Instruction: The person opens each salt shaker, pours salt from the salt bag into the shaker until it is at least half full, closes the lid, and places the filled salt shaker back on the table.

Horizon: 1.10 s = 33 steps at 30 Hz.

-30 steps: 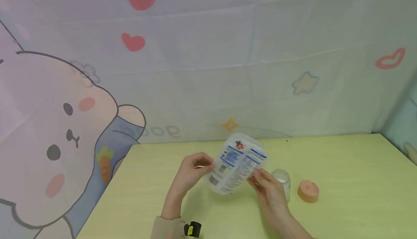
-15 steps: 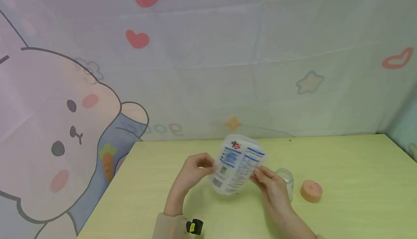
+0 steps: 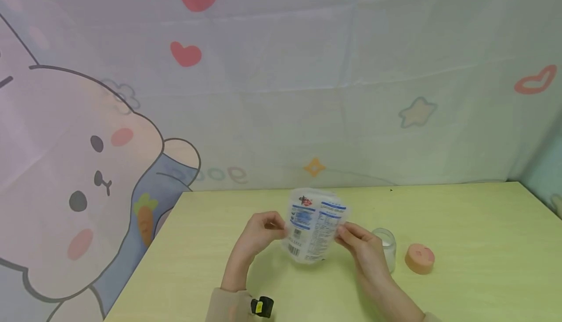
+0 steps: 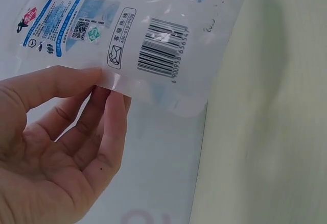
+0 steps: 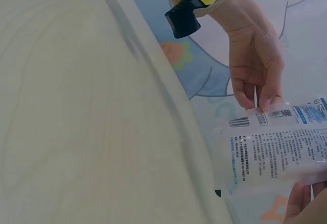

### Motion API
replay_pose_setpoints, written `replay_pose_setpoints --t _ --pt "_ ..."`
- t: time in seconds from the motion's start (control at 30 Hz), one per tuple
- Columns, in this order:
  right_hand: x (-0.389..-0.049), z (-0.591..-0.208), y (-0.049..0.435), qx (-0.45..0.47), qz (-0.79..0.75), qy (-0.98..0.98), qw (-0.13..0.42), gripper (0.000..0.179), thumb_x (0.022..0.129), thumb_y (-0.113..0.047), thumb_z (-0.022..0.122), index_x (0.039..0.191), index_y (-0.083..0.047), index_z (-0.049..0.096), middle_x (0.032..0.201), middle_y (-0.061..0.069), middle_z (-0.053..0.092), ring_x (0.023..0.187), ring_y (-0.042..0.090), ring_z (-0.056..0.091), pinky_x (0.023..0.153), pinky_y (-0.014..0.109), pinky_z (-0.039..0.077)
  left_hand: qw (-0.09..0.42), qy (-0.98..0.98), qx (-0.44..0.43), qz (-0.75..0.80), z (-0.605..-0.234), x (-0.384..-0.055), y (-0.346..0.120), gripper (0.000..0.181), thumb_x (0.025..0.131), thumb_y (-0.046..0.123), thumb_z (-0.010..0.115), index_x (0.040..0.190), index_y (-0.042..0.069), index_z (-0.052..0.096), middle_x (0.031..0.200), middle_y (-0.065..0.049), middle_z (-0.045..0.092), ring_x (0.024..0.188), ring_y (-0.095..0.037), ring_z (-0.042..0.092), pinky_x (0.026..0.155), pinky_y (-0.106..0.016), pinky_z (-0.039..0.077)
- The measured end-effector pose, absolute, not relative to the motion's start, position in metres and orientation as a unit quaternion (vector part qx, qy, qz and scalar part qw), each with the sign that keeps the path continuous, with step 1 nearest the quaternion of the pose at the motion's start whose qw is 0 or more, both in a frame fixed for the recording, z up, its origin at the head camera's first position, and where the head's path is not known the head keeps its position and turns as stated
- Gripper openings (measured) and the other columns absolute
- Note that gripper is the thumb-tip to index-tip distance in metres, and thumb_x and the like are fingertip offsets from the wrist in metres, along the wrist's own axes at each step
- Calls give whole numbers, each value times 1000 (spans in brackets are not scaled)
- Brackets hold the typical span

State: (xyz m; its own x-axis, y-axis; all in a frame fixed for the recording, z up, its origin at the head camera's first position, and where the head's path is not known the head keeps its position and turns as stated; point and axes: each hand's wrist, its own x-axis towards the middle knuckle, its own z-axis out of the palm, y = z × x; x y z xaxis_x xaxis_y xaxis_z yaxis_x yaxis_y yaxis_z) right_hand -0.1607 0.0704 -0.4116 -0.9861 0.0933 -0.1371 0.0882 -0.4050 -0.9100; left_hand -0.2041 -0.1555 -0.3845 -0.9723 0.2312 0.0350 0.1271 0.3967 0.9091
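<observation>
A clear-edged plastic pouch [image 3: 313,229] with blue and black print, a red logo and a barcode is held up above the table. My left hand [image 3: 262,231] pinches its left edge between thumb and fingertips; the left wrist view shows the thumb on the printed face of the pouch [image 4: 163,45] and the fingers behind. My right hand [image 3: 364,246] pinches the opposite edge, and only part of that hand shows low in the right wrist view. Just behind the right hand stands a glass jar [image 3: 388,249] with white contents, partly hidden by it.
A round orange-pink lid-like piece [image 3: 419,258] lies right of the jar on the pale yellow-green table [image 3: 474,244]. A printed cloth backdrop [image 3: 281,92] hangs along the table's back edge. A black device [image 3: 262,307] is strapped at the left wrist.
The pouch has shifted slightly left and down, turning more upright between both hands. The right hand has moved a little left with it. Both hands keep their pinch.
</observation>
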Motion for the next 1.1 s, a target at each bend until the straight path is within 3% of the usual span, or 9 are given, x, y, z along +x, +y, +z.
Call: replay_pose_setpoints --t 0.3,0.6,0.87,1.1 --pt "-162 -416 68 -80 811 -580 3 24 90 -5 64 81 -26 71 81 -16 71 81 3 66 89 22 51 58 837 101 535 -387 -200 -158 8 80 1 70 81 -2 63 89 -12 66 78 -17 60 73 -31 50" --pt "-164 -417 65 -91 795 -600 0 12 88 -8 66 89 -18 71 81 -15 71 80 4 66 111 50 31 68 847 100 517 -389 -200 -160 7 79 1 69 79 -1 62 86 -9 63 77 -16 62 71 -31 53" --pt "-166 -415 63 -89 790 -607 0 9 88 -8 67 91 -15 71 82 -13 70 80 4 66 112 56 24 65 857 100 502 -388 -201 -160 6 79 -2 67 78 -1 62 83 -9 63 75 -16 60 68 -28 51" --pt "-167 -413 60 -91 778 -622 -5 15 87 -10 67 102 -7 71 87 -9 72 81 6 66 111 59 24 58 862 99 494 -389 -201 -161 5 76 -3 67 79 -2 63 82 -10 63 74 -15 59 66 -26 48"
